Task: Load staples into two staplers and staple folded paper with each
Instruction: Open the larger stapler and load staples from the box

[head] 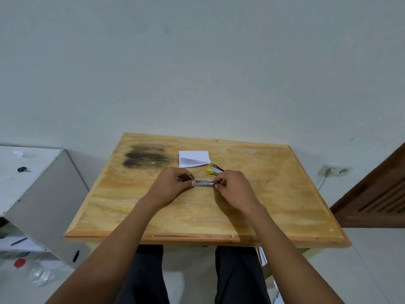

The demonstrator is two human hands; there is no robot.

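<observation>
Over the middle of the wooden table [197, 216], my left hand [173, 183] and my right hand [232, 185] pinch the two ends of a silver strip of staples [204, 183]. Something small and dark sits under my left fingers; I cannot tell what it is. A yellow and metal stapler [213, 170] lies just behind my right hand, partly hidden by it, with its top lifted open. A folded white paper [192, 158] lies flat behind the stapler, near the table's far edge. Only one stapler shows clearly.
A white cabinet [32, 183] stands left of the table with a small dark object [22, 169] on top. A wall socket with a cable [333, 171] is at the right, beside a brown wooden door [377, 194]. A dark stain [146, 155] marks the table's far left.
</observation>
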